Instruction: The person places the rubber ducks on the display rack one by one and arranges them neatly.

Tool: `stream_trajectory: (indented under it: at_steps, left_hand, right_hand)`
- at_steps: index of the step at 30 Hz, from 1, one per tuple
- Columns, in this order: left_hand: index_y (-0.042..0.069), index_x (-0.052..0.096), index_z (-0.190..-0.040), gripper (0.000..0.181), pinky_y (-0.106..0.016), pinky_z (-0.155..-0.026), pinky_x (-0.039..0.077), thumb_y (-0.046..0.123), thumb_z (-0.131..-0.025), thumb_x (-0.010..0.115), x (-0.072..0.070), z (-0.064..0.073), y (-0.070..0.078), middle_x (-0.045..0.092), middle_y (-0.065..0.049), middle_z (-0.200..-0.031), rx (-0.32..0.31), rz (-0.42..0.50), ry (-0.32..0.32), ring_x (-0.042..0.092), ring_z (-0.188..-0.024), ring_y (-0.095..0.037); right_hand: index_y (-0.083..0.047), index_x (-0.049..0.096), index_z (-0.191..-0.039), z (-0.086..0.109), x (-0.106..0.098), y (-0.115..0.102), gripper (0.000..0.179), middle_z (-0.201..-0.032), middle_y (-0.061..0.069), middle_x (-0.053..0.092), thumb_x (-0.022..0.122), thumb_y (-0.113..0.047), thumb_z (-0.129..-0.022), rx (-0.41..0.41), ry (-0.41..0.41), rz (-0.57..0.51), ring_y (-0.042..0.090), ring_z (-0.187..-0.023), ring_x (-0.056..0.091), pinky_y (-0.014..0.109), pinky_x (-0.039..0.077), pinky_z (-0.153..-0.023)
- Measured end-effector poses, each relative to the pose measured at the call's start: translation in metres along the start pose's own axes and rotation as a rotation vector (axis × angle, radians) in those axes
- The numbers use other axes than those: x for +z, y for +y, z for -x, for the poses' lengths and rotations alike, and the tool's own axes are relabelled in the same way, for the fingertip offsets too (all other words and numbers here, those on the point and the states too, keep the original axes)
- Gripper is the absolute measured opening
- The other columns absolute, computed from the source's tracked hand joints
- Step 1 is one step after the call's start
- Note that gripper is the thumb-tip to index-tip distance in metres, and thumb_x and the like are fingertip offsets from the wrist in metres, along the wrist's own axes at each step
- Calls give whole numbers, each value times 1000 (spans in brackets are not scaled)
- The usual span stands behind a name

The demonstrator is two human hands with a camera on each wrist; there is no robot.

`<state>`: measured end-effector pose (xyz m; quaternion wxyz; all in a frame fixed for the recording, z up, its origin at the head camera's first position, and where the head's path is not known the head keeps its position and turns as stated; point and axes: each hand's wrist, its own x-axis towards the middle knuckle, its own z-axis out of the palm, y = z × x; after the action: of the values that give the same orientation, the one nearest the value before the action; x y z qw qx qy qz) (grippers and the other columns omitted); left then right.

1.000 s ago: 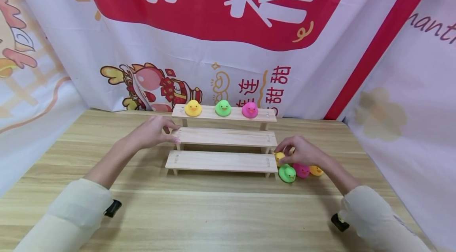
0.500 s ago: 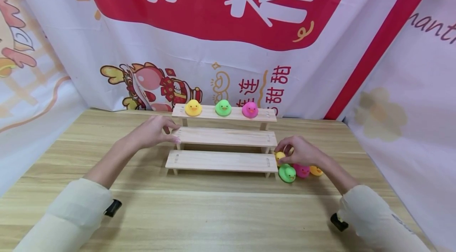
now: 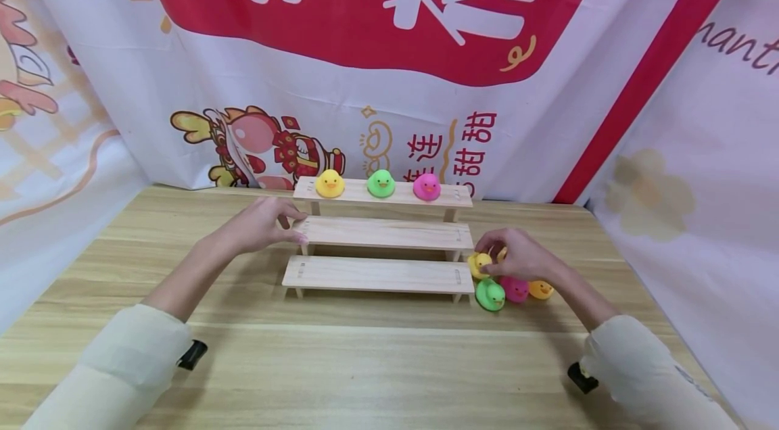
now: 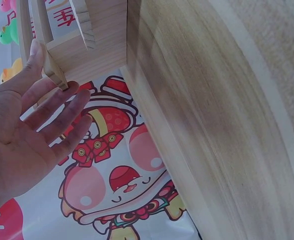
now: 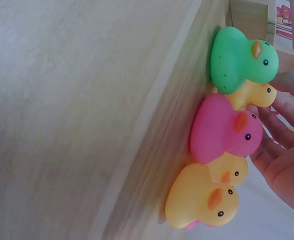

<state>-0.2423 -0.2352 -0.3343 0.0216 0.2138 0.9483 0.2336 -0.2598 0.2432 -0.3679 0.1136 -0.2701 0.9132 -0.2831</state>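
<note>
On backdrop (image 3: 146,72): red 甜甜 (image 3: 480,128), 连 (image 3: 425,147); right grip (image 3: 516,255) pinching yellow duck (image 3: 478,265).

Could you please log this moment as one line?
left grip: holds middle shelf, left end; right grip: pinches yellow duck beside lower shelf; top shelf: three ducks; nearby: green duck, pink duck

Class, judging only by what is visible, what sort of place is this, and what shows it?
Probably a small indoor staging booth: printed cloth hangs around three sides of a wood-grain tabletop, where a three-tier wooden rack bears three toy ducks.
</note>
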Motion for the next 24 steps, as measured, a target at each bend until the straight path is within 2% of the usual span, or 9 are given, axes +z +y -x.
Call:
stream_trajectory:
  at_steps: [4,12,19,24]
  left_hand:
    - [-5,73,-122,50,-44,-81,59,28,-86,86,0,0,-1,71,-24,-122,2,0,1,70,-91,-25]
    - [-4,73,-123,50,-42,-80,59,27,-86,86,0,1,0,71,-23,-123,-8,-2,1,70,-91,-24]
    - [-4,73,-123,50,-43,-81,59,25,-86,87,1,0,-2,71,-23,-123,-5,-1,8,70,-90,-24]
    - [-3,73,-124,49,-42,-80,59,24,-86,87,2,0,-4,71,-23,-123,-7,-7,9,70,-89,-22]
  right_hand:
    - [-3,72,-105,2,-6,-1,23,-93,4,70,83,-6,-85,22,13,-26,21,-87,63,30,57,-70]
    - [-1,74,-106,3,-16,-3,22,-94,6,72,81,-5,-85,-6,82,3,25,-87,63,31,56,-62]
    - [-3,75,-106,4,-21,-6,22,-99,6,73,82,-7,-85,-16,159,35,27,-92,63,32,55,-70]
    - [-2,76,-105,6,-24,-9,21,-99,8,73,82,-6,-85,-47,202,28,25,-91,63,28,55,-68]
